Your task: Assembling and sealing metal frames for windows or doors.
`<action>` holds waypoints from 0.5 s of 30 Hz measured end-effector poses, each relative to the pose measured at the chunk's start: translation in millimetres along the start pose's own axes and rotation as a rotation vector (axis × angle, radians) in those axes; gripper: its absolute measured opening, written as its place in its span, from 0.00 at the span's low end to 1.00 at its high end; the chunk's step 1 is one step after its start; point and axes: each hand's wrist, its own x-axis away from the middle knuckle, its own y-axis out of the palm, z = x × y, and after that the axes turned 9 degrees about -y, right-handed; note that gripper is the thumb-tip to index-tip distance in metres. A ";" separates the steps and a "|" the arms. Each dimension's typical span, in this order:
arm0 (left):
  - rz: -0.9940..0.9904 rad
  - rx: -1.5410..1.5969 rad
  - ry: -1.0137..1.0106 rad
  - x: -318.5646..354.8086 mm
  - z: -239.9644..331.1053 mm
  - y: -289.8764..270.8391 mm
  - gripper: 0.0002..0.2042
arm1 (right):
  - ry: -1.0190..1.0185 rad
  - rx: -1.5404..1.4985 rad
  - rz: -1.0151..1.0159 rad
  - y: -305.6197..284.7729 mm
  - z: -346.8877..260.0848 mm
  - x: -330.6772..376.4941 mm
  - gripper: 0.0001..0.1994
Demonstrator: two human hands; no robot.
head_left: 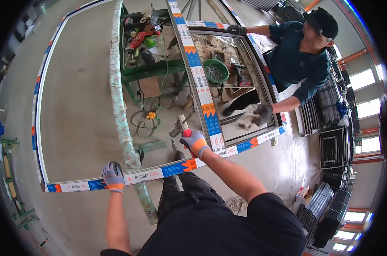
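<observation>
The left hand (113, 175), in a grey knit glove with an orange cuff, is clamped with fingers curled over the near rail of a large white aluminium window frame wrapped in blue, white and orange protective tape (155, 174), about a third of the way along that rail from its left corner. The right hand (194, 142), in a matching glove, sits further along, near where the frame's upright middle bar (200, 81) meets the near rail; its fingers are closed around the red handle of a small hammer-like tool (182, 125) whose head points away from the person. The frame lies roughly flat, held above a grey concrete floor (78, 106), its left opening bare and its right opening filled by a glazed sash (232, 85). A long profile wrapped in pale green film (118, 98) runs under the frame from near to far. Beyond it stands a green metal workbench (153, 70) with a red power tool and clutter, and a green round bowl of screws (215, 71). At the far right edge, a co-worker in dark clothing grips the sash with both gloved hands (255, 114).
</observation>
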 end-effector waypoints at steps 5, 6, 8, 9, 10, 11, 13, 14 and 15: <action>-0.046 -0.047 -0.058 -4.9 11.0 -12.6 0.10 | 0.150 0.090 0.119 51.1 25.7 -117.4 0.12; -0.055 -0.059 -0.072 -4.4 13.0 -14.5 0.10 | 0.185 0.100 0.123 56.5 35.8 -134.8 0.12; 0.001 -0.075 -0.042 -5.6 12.1 -8.1 0.10 | 0.227 -0.026 0.162 64.9 49.2 -178.4 0.13; 0.043 -0.083 -0.001 -3.8 7.7 -7.0 0.10 | 0.247 -0.156 0.183 72.7 49.6 -195.7 0.13; -0.024 -0.073 -0.021 -3.3 3.2 -14.1 0.11 | 0.259 -0.385 0.206 86.5 38.6 -208.1 0.12; -0.021 -0.084 -0.032 -3.8 3.5 -15.4 0.11 | 0.281 -0.081 0.155 87.5 49.7 -233.0 0.12; -0.021 -0.093 -0.042 0.4 -0.1 -18.8 0.12 | 0.190 0.086 0.205 98.3 69.8 -278.2 0.13; -0.039 -0.080 -0.045 -3.3 3.6 -16.3 0.13 | 0.191 0.092 0.207 92.5 95.4 -305.6 0.13; -0.042 -0.054 -0.032 -12.3 12.3 -9.4 0.13 | 0.198 0.106 0.205 72.1 129.5 -335.5 0.13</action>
